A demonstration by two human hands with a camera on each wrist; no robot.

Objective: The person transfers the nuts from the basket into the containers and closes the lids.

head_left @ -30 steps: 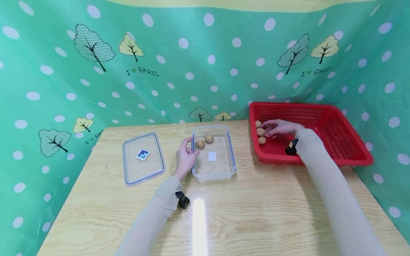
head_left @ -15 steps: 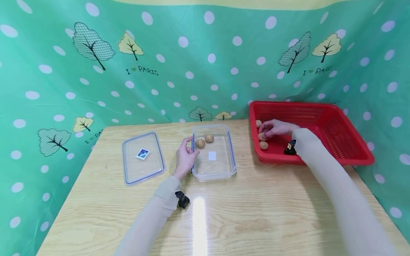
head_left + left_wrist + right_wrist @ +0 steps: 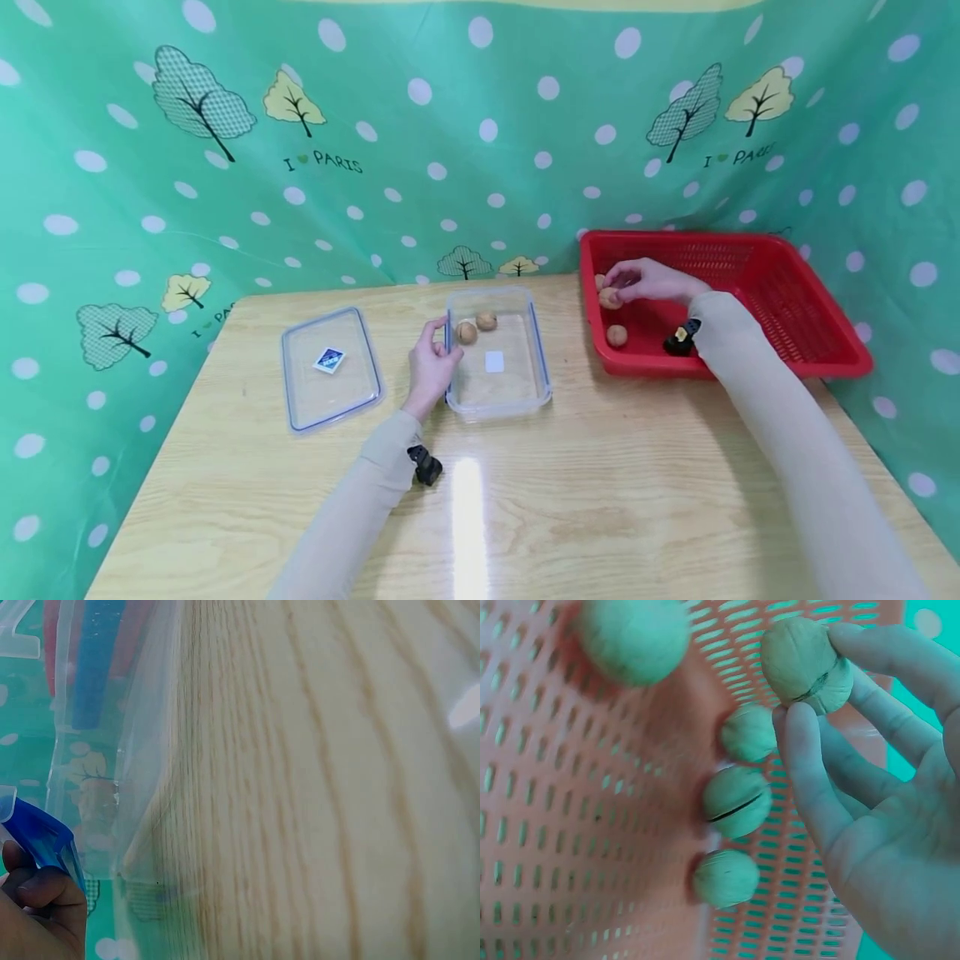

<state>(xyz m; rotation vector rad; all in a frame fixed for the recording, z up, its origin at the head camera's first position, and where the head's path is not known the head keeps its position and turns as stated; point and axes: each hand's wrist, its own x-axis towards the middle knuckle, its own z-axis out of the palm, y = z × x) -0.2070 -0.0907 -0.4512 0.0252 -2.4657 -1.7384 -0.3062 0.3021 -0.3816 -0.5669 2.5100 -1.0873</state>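
Note:
My right hand (image 3: 651, 282) is over the left part of the red plastic basket (image 3: 813, 367). Between thumb and fingertips it pinches a walnut (image 3: 804, 664), lifted off the basket bottom in the right wrist view. Below that lie several more walnuts, such as one with a dark split (image 3: 737, 801); a nearer walnut (image 3: 635, 637) shows at the top left. My left hand (image 3: 432, 367) grips the left side of a clear lidless food container (image 3: 501, 410), its curled fingers at the blue latch (image 3: 45, 838). Two walnuts sit inside, one (image 3: 466, 332) left of the other (image 3: 487, 321).
Left of the container a clear lid with a blue seal (image 3: 330, 404) lies flat, bearing a small blue-and-white label (image 3: 329, 360). All stand on a light wooden table (image 3: 585, 492). A green dotted curtain (image 3: 405, 125) hangs behind and at the sides.
Inside the basket, my right hand has shifted among the walnuts, and one is now raised between its fingertips. Walnuts there have rolled apart, one toward the front. The left hand keeps its place.

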